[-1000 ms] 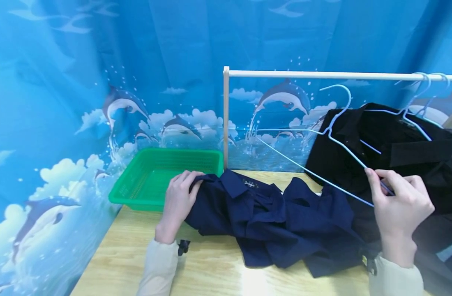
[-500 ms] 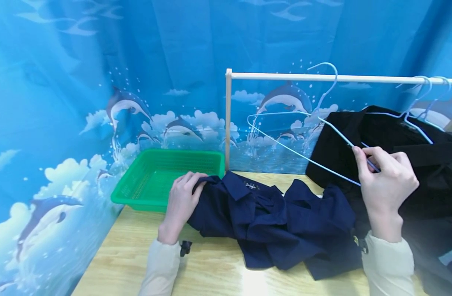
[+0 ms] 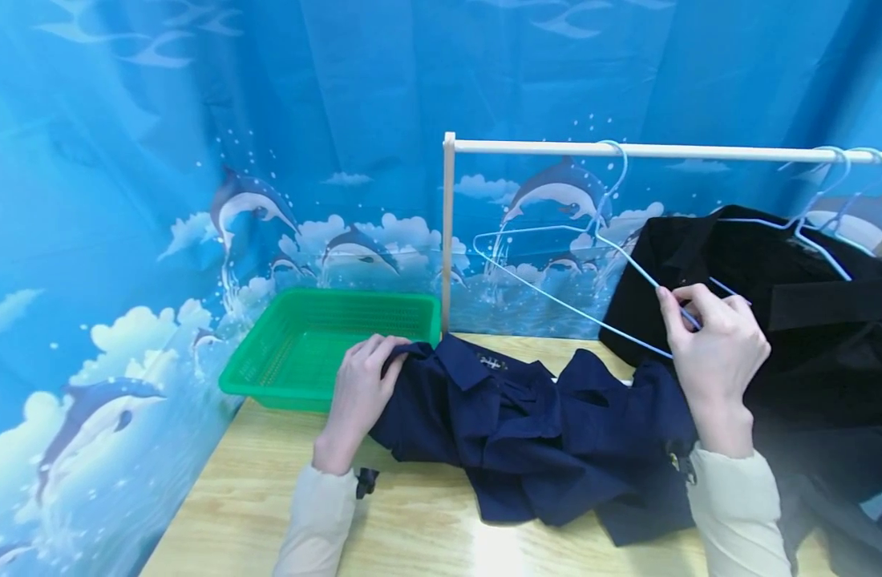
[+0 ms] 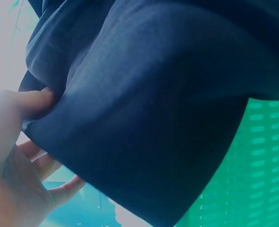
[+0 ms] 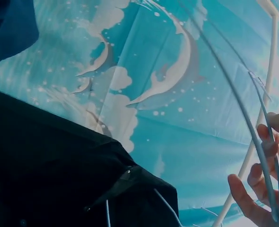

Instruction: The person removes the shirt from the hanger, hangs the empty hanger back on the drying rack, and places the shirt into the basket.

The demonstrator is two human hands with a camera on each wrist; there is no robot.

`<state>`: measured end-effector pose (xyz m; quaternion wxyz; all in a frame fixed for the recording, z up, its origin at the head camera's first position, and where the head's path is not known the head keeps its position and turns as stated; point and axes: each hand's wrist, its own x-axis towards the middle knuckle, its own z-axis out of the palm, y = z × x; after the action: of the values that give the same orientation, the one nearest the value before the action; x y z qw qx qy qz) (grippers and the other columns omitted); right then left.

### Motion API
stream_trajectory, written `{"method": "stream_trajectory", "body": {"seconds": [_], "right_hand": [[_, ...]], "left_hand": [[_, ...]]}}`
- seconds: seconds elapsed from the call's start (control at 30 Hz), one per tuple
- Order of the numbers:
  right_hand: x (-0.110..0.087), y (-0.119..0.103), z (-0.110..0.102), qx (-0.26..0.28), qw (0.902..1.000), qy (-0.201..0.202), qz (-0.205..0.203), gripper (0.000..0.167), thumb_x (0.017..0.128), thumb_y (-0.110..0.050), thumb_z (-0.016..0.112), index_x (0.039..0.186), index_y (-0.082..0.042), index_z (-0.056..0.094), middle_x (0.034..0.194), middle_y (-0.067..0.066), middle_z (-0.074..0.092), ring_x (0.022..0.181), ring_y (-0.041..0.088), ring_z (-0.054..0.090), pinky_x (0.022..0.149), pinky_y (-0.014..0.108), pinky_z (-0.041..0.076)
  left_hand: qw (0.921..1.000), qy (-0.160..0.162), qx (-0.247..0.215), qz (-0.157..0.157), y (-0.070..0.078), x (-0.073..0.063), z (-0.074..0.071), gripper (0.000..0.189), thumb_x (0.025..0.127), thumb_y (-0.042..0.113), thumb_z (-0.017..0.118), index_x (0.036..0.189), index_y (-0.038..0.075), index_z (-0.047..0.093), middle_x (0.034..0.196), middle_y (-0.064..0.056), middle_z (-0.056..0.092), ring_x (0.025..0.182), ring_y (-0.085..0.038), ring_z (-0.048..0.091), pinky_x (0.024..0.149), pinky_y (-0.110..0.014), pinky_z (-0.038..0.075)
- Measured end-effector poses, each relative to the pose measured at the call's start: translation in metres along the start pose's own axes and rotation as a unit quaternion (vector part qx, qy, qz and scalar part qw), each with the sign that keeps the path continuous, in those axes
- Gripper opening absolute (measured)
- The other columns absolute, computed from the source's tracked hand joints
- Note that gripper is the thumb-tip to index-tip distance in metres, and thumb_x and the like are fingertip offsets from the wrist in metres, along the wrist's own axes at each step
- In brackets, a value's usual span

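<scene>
A navy collared shirt lies rumpled on the table, its collar label facing up. My left hand pinches its left edge between thumb and fingers; the left wrist view shows the cloth draping from that hand. My right hand holds a light blue wire hanger by its right end. The hanger is bare and tilted, and its hook overlaps the rail; whether it bears on the rail I cannot tell. In the right wrist view, the fingers curl about the hanger's wires.
A green plastic basket stands at the back left, by the rack's wooden post. Black garments hang on blue hangers at the right. Behind is a dolphin-print curtain. Wooden table surface shows at the front left.
My right hand has moved left and a little up with the hanger, bringing its hook from below the rail to rail height. The left hand keeps its grip on the shirt.
</scene>
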<state>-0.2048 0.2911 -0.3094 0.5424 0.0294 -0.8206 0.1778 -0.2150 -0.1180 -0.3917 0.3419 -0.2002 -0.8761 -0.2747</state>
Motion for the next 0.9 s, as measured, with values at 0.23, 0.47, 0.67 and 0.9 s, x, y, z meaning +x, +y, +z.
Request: {"method": "stream_trajectory", "body": {"seconds": [0.23,0.47,0.67,0.9], "right_hand": [[-0.006,0.006,0.001,-0.007,0.9996,-0.027,-0.010,0.024,0.098,-0.025,0.069,0.100,-0.002,0.074,0.084,0.019,0.069,0.078,0.039,0.054,0.055,0.049,0.038],[-0.014,0.000,-0.005,0.025,0.9996,0.014,-0.006,0.019,0.097,-0.019,0.071,0.109,-0.006,0.077,0.107,0.018,0.071,0.099,0.043,0.059,0.082,0.040,0.047],[-0.027,-0.018,-0.009,0.081,0.9926,0.072,-0.055,0.014,0.093,-0.010,0.073,0.104,-0.003,0.078,0.096,0.019,0.073,0.085,0.043,0.061,0.087,0.009,0.034],[-0.056,-0.020,-0.002,0.089,0.9897,0.003,-0.112,0.025,0.100,-0.026,0.064,0.105,-0.006,0.078,0.096,0.012,0.075,0.085,0.037,0.064,0.071,0.040,0.045]], "left_hand": [[1.0000,0.003,0.001,0.004,-0.002,-0.001,0.005,0.015,0.094,0.011,0.073,0.108,0.013,0.073,0.096,-0.005,0.070,0.093,-0.028,0.069,0.098,-0.050,0.050],[1.0000,0.002,0.001,0.003,-0.001,0.000,0.006,0.015,0.095,0.010,0.073,0.109,0.012,0.073,0.096,-0.006,0.070,0.094,-0.030,0.069,0.098,-0.050,0.050],[1.0000,-0.008,0.001,0.000,0.004,0.001,0.006,0.016,0.094,0.009,0.073,0.110,0.012,0.073,0.098,-0.005,0.071,0.096,-0.030,0.069,0.099,-0.050,0.050],[0.9996,-0.013,-0.013,0.022,0.019,-0.001,0.016,0.018,0.093,0.007,0.074,0.110,0.013,0.073,0.099,-0.005,0.068,0.095,-0.028,0.068,0.098,-0.050,0.051]]}}
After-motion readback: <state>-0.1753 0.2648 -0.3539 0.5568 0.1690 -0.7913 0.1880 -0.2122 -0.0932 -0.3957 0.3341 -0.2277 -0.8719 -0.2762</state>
